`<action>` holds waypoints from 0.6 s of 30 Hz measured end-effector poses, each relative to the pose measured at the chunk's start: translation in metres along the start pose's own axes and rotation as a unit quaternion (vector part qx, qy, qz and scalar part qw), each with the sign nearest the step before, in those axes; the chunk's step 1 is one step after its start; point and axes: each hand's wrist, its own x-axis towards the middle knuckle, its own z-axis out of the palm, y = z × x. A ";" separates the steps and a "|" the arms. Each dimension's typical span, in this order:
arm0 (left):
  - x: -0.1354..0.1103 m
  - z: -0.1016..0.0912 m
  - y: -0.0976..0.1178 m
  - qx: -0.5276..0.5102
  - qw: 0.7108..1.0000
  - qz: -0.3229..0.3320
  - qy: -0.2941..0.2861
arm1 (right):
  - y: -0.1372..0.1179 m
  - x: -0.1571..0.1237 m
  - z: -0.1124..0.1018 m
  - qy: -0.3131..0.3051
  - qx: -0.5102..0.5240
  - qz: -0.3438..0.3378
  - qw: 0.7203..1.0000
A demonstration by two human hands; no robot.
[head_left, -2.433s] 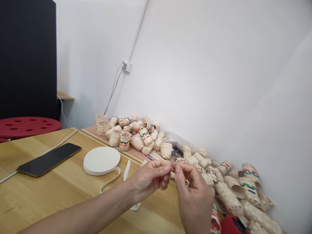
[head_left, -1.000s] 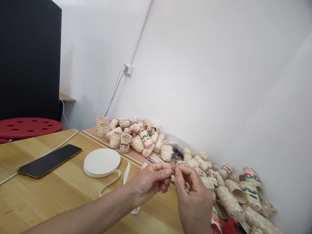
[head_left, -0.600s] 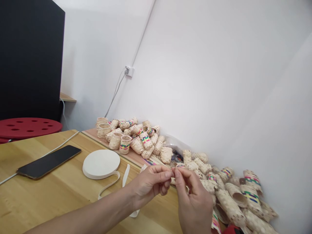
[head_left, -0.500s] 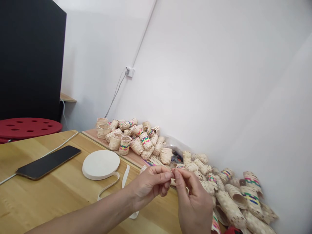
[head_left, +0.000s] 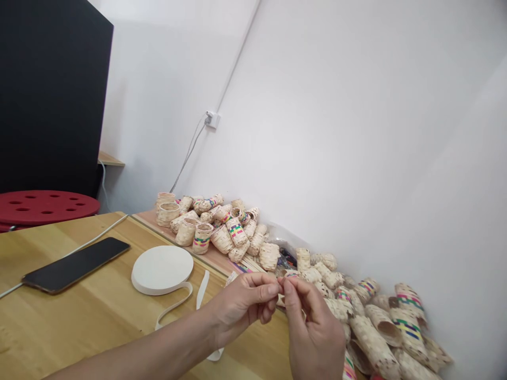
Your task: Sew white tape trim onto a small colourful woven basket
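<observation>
My left hand (head_left: 249,298) and my right hand (head_left: 315,324) meet fingertip to fingertip above the wooden table (head_left: 91,327). Both pinch thumb against forefinger. Whatever sits between the fingertips is too small to make out. A roll of flat white tape (head_left: 162,266) lies to the left of my left hand, and its loose strip (head_left: 203,290) runs out under my left forearm. Beyond and to the right of my hands are heaped small woven baskets (head_left: 269,257), several with coloured bands.
A black phone (head_left: 77,264) lies at the table's left with a white cable (head_left: 97,237) beside it. A red stool (head_left: 47,206) stands behind, below a large black panel (head_left: 51,95). The white wall (head_left: 336,132) with a socket (head_left: 213,120) closes off the back.
The view has shifted very slightly. My hands stay together in the same pinch, with almost no movement.
</observation>
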 end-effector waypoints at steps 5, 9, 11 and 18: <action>0.000 0.002 0.001 -0.001 1.000 0.000 0.004 | 0.001 0.002 0.000 -0.002 -0.008 -0.024 1.000; 0.000 0.003 0.001 -0.001 1.000 -0.002 0.006 | 0.004 0.003 -0.003 -0.016 -0.018 -0.046 0.999; 0.000 0.002 0.001 0.000 1.000 -0.004 0.007 | 0.005 0.003 -0.004 -0.015 -0.018 -0.050 0.998; -0.001 0.003 0.002 0.014 1.000 -0.003 0.013 | 0.002 0.003 -0.004 -0.026 -0.013 -0.023 0.999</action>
